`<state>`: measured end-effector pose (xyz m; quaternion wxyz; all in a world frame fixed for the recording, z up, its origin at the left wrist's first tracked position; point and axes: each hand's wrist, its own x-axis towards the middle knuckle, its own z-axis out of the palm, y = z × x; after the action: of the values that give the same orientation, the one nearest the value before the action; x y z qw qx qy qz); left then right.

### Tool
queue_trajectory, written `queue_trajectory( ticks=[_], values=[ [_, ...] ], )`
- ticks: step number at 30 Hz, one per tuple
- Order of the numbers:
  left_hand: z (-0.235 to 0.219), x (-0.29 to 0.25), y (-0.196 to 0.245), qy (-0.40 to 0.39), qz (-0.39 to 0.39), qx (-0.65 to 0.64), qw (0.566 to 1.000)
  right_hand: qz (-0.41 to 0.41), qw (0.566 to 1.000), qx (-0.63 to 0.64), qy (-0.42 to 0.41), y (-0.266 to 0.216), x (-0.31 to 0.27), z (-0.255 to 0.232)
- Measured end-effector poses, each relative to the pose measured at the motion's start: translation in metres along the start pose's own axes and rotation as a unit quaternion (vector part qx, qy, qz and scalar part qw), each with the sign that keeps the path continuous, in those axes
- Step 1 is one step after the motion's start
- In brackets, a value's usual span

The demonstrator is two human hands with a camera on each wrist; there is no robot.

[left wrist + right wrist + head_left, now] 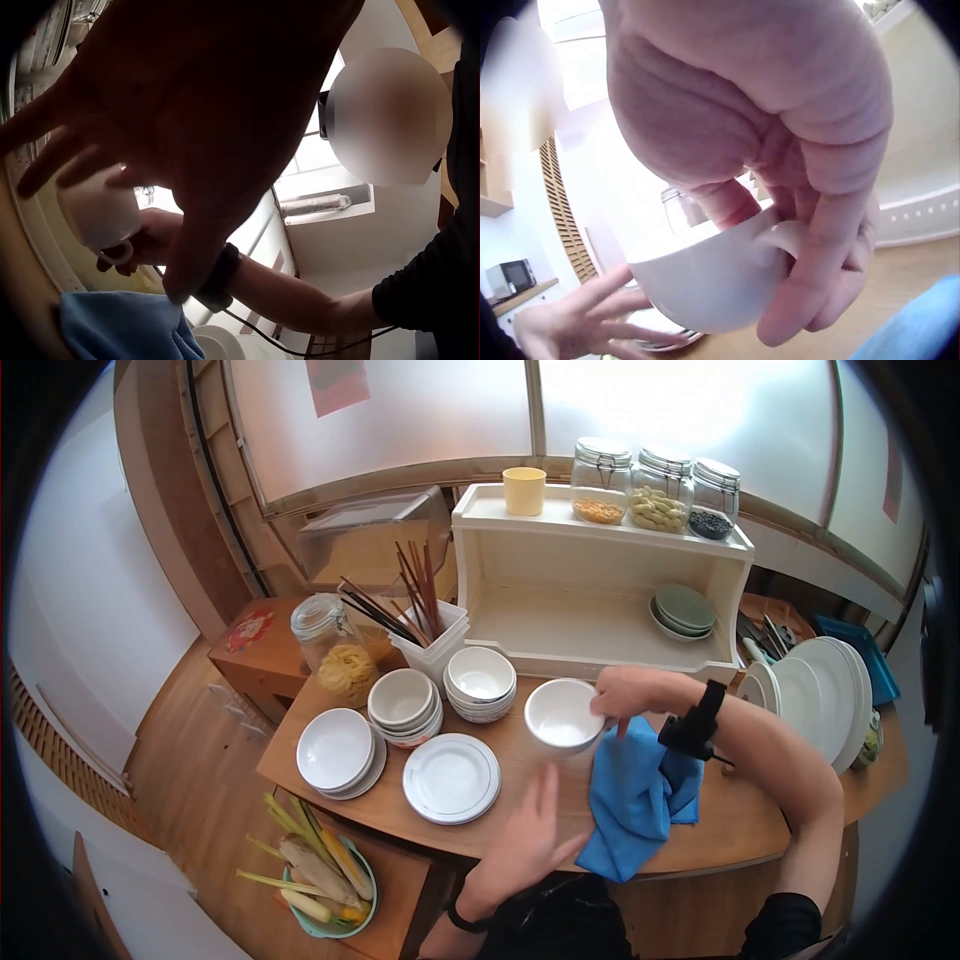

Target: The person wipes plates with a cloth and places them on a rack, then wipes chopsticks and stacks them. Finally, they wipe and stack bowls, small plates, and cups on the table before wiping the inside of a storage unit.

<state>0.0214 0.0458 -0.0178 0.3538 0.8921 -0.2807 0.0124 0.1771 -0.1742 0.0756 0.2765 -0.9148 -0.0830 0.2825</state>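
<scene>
My right hand (635,695) pinches a white cup (562,715) at its handle side, thumb at the rim. In the right wrist view the fingers curl round the handle of the cup (712,285), which hangs over the table. Spread and slightly blurred, my left hand (525,840) is just in front of the cup and holds nothing. A crumpled blue cloth (640,795) lies under my right wrist, reaching the table's front edge. Left of the hands are a stack of white plates (450,775) and stacked bowls (480,675).
A cream shelf (590,620) stands behind, with glass jars (660,490) and a yellow cup (524,492) on top and green bowls (684,608) inside. Large white plates (815,690) stand upright at right. A chopstick holder (437,650) stands at left; a vegetable basket (345,932) sits lower.
</scene>
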Motion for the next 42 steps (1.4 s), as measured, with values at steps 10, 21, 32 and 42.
queue_trajectory(
  ticks=[10, 21, 32, 42],
  values=[
    [0.015, 0.018, -0.006, -0.289, -0.039, 0.103, 0.951, 0.03, 0.993, -0.115, -0.007, 0.028, 0.085, -0.025],
    [0.02, 0.046, -0.023, -0.279, -0.005, 0.045, 0.959, 0.057, 0.998, 0.025, -0.012, 0.039, 0.099, -0.02],
    [0.015, 0.047, -0.009, -0.266, 0.016, 0.105, 0.958, -0.007, 1.0, -0.01, 0.006, 0.059, 0.098, -0.07],
    [0.028, 0.051, -0.012, -0.276, 0.019, 0.099, 0.956, 0.183, 0.877, -0.321, 0.308, 0.211, 0.075, -0.128]
  ],
)
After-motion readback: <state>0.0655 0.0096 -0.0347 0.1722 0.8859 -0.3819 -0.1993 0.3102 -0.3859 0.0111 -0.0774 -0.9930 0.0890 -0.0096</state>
